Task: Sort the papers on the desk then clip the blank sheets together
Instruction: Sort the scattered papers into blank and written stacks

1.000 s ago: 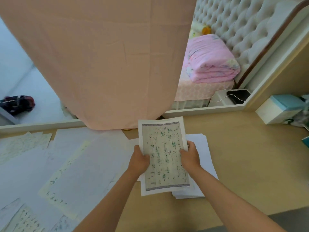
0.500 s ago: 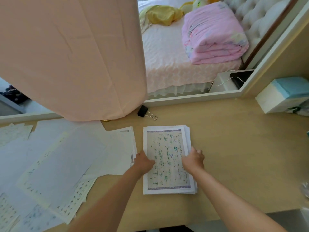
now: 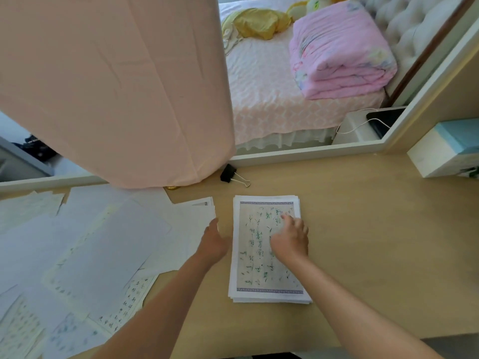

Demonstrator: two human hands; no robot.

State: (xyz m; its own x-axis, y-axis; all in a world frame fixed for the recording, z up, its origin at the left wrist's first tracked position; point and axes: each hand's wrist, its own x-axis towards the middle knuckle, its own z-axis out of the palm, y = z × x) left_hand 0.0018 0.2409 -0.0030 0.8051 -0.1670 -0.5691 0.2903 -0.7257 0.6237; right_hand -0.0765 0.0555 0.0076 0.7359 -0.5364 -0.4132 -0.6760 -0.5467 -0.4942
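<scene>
1. Loose papers (image 3: 103, 255): blank and written sheets overlap across the left of the desk (image 3: 375, 242). To judge by this spread, sorting is unfinished and no blank pile is yet gathered.
2. Left hand (image 3: 213, 242): it is relaxed and holds nothing, with its fingertips at the right edge of the spread. The remaining sheets lie to its left, so it is the nearer hand for the next pick.
3. Binder clip (image 3: 234, 175): it lies beyond both hands by the hanging pink cloth (image 3: 116, 86), touching neither pile.
4. Written stack (image 3: 259, 268): a squared pile just right of the left hand, its long axis running away from the person.
5. Right hand (image 3: 290, 242): it lies on the top sheet with fingers loosely bent, gripping nothing. The two hands are apart, with the stack's left edge between them.
</scene>
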